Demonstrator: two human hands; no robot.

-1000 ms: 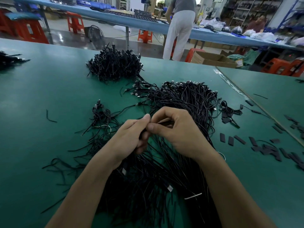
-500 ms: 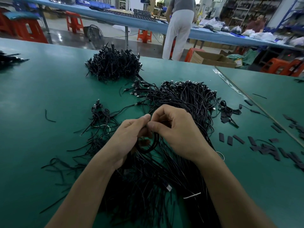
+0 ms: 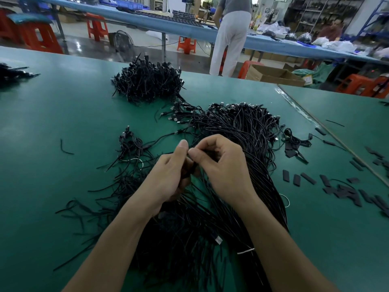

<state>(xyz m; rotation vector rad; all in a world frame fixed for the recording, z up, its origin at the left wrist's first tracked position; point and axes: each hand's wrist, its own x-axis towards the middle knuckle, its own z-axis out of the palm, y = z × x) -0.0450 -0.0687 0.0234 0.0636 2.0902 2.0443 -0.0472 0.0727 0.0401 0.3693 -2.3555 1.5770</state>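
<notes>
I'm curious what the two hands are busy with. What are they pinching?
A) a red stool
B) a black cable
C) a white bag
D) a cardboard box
B: the left hand and the right hand both pinch a thin black cable between them, above the heap of cables on the green table.

1. floor: grey, glossy, reflecting overhead light.
2. green work table fills the foreground; a second green table meets it on the right, seam visible.
3. long blue bench runs across the rear on metal legs, with blue trays and clear bags on top.
4. orange plastic stools stand under and beside the bench.
5. open cardboard box sits on the floor beyond the table's far edge.
6. wire-guard fan sits on the floor near the bench.
7. storage racks stand at far right.
8. one person stands at the bench, back turned; a seated person is farther right.
</notes>
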